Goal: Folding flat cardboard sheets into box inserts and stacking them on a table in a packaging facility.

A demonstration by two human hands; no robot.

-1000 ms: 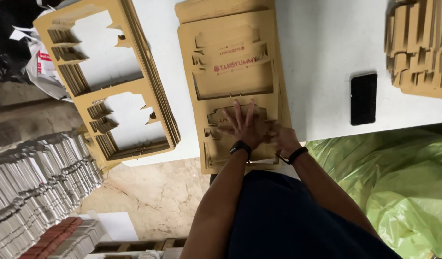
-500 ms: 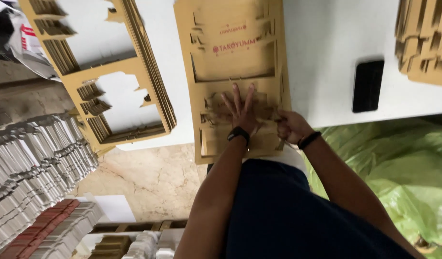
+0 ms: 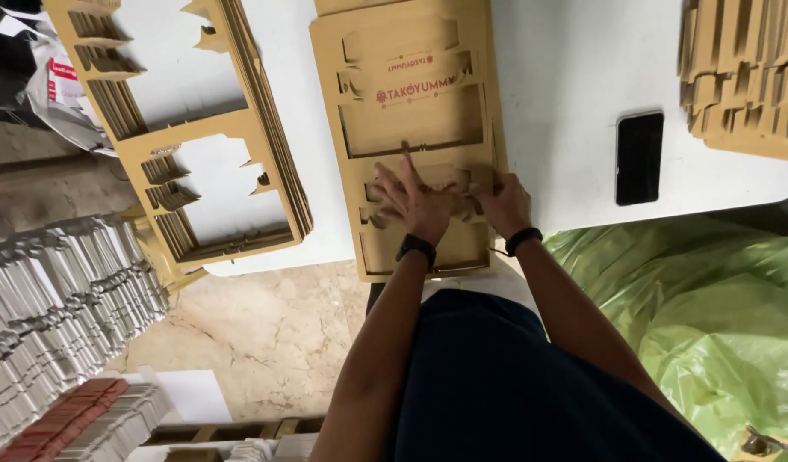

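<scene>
Cardboard sheet stack [image 3: 411, 111], die-cut and brown, lies on the white counter [image 3: 565, 68] in the head view, its near end hanging just over the counter's front edge. On the near part of that stack the left hand [image 3: 415, 201] rests flat, fingers spread wide and pressing the top sheet, gripping nothing. Just right of it, the right hand [image 3: 505, 204] sits on the stack's right edge with fingers curled; whether it pinches a piece there cannot be told. Both wrists wear dark bands. Left of the stack lies a pile of emptied cardboard frames [image 3: 197, 137], tilted across the counter's corner. Right of the stack, well apart, a black phone [image 3: 639, 158] lies flat, and beyond it another cardboard pile [image 3: 744, 68]. Below and right of the stack, green plastic sheeting [image 3: 710, 316] spreads out.
</scene>
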